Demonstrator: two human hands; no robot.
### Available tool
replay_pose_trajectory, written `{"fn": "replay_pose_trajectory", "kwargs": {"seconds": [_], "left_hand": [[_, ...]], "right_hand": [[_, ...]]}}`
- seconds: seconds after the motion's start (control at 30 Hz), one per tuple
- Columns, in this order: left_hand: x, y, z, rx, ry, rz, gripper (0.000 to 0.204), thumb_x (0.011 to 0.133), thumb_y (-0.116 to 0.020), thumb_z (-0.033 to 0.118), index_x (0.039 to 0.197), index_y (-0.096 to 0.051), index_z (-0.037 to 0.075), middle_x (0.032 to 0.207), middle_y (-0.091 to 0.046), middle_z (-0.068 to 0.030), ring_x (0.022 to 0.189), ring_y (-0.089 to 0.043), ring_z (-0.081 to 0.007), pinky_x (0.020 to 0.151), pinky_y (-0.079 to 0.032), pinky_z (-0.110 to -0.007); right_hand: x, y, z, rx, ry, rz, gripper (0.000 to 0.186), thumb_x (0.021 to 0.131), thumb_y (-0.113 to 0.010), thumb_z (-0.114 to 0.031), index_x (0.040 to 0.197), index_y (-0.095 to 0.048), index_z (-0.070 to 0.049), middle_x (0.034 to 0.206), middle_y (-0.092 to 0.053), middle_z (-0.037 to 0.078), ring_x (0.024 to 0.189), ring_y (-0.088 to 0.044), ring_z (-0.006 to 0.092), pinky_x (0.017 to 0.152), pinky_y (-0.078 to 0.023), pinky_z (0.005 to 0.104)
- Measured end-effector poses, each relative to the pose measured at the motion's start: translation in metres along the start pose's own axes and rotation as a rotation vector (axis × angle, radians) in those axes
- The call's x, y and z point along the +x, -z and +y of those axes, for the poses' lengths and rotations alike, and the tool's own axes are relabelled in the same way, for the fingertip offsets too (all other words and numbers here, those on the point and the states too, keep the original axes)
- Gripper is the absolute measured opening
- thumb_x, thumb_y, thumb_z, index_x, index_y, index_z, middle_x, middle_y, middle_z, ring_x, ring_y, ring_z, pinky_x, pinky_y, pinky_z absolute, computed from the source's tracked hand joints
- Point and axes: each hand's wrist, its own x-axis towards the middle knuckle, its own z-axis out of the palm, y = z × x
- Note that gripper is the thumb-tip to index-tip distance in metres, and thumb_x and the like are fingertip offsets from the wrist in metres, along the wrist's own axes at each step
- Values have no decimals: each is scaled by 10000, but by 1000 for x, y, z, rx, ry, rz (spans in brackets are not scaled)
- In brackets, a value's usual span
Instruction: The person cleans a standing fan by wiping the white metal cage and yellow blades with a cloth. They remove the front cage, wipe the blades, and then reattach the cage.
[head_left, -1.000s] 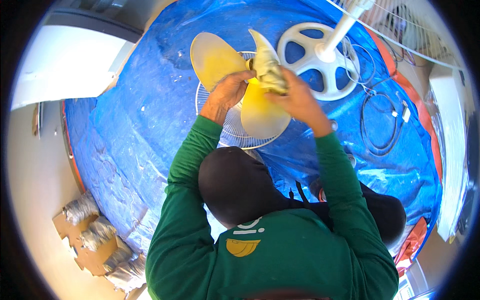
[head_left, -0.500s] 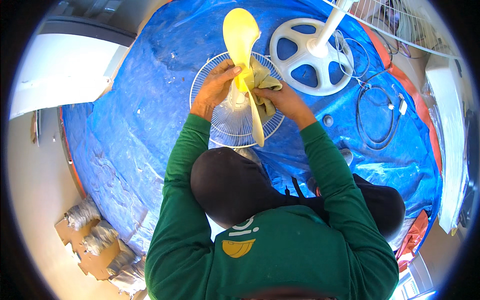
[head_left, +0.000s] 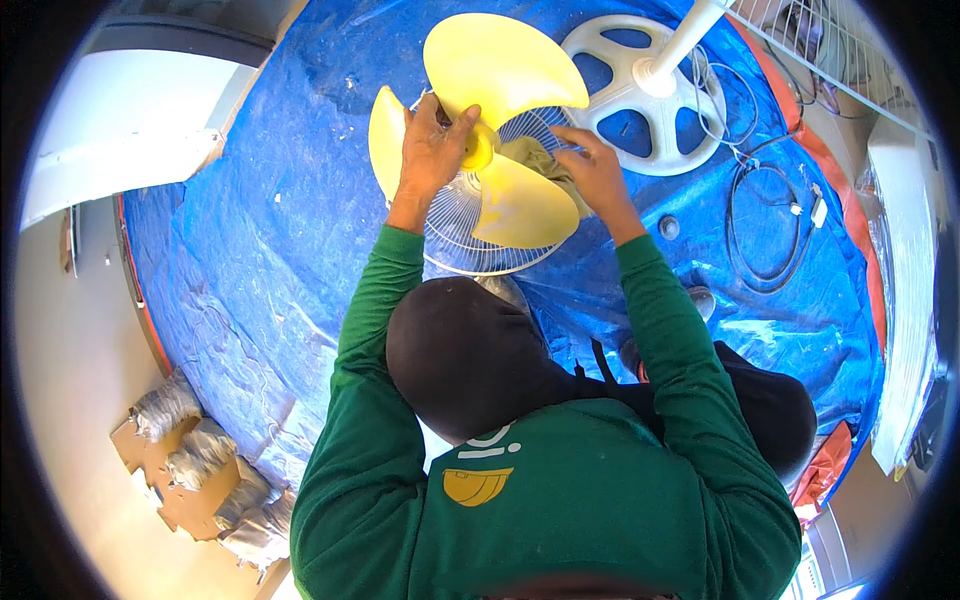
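Note:
A yellow three-bladed fan blade [head_left: 500,60] is tilted up over a round white wire fan guard [head_left: 450,235], with its broad faces and hub in view. My left hand [head_left: 432,145] is closed around it beside the hub, thumb on the near face. To the right of the hub, my right hand [head_left: 600,175] has its upper fingers apart near a blade edge. An olive cloth [head_left: 540,158] bunches against its palm side, partly hidden behind the lower blade; the lower fingers holding it are covered.
A white fan stand base [head_left: 640,85] with its pole lies beyond my right hand. Black cable [head_left: 740,270] coils on the blue tarp [head_left: 270,260]. Wrapped bundles [head_left: 200,450] sit on cardboard at lower left. Another wire guard [head_left: 850,50] shows at upper right.
The fan blade has turned from edge-on to face-on, spreading its blades. My right hand has shifted slightly right and loosened its upper fingers; my left hand stays near the hub.

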Motion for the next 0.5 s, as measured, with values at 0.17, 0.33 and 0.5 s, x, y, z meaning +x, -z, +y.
{"fn": "replay_pose_trajectory", "kwargs": {"seconds": [0.17, 0.33, 0.5], "left_hand": [[-4, -26, 11, 5, 45, -61, 461, 1012, -807, 417, 1102, -709, -25, 936, -760, -142, 866, -709, -278, 867, -563, -438], [-8, -39, 15, -38, 104, -148, 464, 1028, -797, 397, 1137, -702, -44, 933, -758, -165, 810, -755, -275, 739, -591, -403], [-13, -33, 16, -187, 101, -257, 499, 1054, -780, 392, 1263, -688, -51, 1014, -759, -144, 893, -727, -215, 810, -583, -365]], "right_hand": [[9, -3, -31, 323, -157, -184, 370, 1044, -780, -216, 1357, -789, -18, 1166, -801, 65, 964, -719, 128, 860, -573, 277], [-1, -12, -28, 210, -5, -44, 268, 1013, -802, -164, 1220, -834, 3, 1018, -804, 35, 844, -683, 95, 756, -552, 281], [-13, -16, -22, 284, -108, -15, 229, 1014, -800, -180, 1092, -845, 31, 902, -782, 37, 800, -670, 96, 735, -536, 295]]}}
